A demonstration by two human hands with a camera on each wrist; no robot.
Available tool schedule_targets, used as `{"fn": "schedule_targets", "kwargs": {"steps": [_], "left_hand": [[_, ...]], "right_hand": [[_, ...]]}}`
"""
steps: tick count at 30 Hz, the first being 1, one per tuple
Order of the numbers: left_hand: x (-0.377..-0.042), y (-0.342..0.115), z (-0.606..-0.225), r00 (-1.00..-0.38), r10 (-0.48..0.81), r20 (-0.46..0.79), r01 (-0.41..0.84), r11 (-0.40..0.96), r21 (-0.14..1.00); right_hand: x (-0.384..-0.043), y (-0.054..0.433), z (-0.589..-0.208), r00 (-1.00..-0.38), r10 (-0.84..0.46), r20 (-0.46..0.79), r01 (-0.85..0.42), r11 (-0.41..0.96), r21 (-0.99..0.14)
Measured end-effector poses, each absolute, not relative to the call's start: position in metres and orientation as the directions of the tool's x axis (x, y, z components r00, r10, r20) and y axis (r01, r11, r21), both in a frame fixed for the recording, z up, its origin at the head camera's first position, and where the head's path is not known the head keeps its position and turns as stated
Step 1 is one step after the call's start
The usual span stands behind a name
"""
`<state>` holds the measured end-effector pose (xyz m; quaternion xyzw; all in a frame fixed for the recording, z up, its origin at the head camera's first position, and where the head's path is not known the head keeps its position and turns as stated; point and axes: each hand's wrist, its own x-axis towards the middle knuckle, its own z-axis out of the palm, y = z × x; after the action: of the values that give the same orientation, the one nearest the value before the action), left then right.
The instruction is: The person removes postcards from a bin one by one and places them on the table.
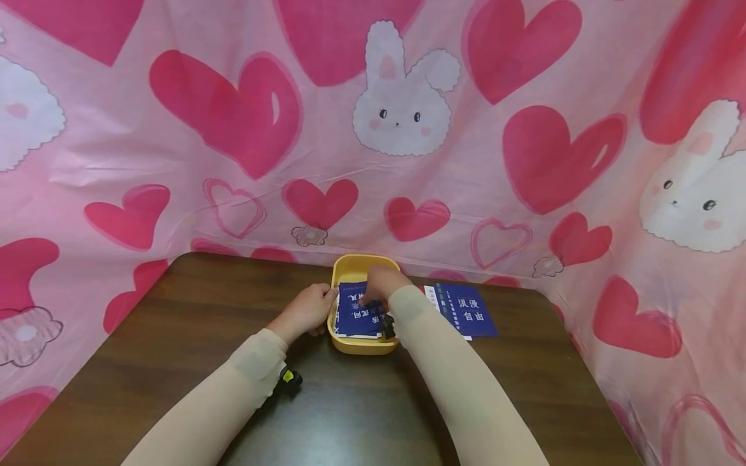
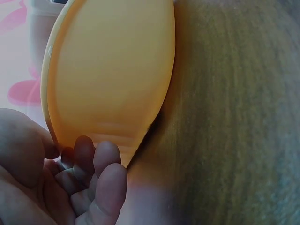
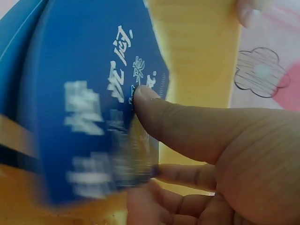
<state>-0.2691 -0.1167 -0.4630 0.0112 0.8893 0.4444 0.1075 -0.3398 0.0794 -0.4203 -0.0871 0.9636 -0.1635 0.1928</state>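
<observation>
A yellow plastic basket (image 1: 364, 348) stands near the back edge of the table, with blue cards (image 1: 351, 310) bearing white lettering inside it. My left hand (image 1: 307, 309) holds the basket's left rim. In the left wrist view, its fingers (image 2: 107, 192) curl against the yellow outer wall (image 2: 112, 70). Over the basket's right side is my right hand (image 1: 386, 283). The right wrist view shows its thumb (image 3: 152, 105) on the face of a blue card (image 3: 61, 70), pinching the edge against the fingers below. Part of this card is blurred.
More printed cards (image 1: 473, 314), blue and white, lie overlapping on the table just right of the basket. Behind the dark wooden table (image 1: 233, 310) hangs a pink curtain (image 1: 326, 155) with hearts and rabbits, close to the basket's far end.
</observation>
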Motion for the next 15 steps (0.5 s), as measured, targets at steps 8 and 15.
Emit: {"fn": "schedule_targets", "kwargs": {"steps": [8,15], "left_hand": [[-0.269,-0.116,-0.462,-0.976,0.114,-0.187,-0.082,0.603,0.794],[-0.269,-0.116,-0.463,-0.978,0.110,-0.176,-0.076,0.599,0.797]], "right_hand": [[-0.343,0.094,-0.414,-0.911,-0.289,-0.296,-0.092,0.840,-0.535],[-0.345,0.115,-0.404,-0.941,-0.287,-0.180,-0.118,0.776,-0.620]]}}
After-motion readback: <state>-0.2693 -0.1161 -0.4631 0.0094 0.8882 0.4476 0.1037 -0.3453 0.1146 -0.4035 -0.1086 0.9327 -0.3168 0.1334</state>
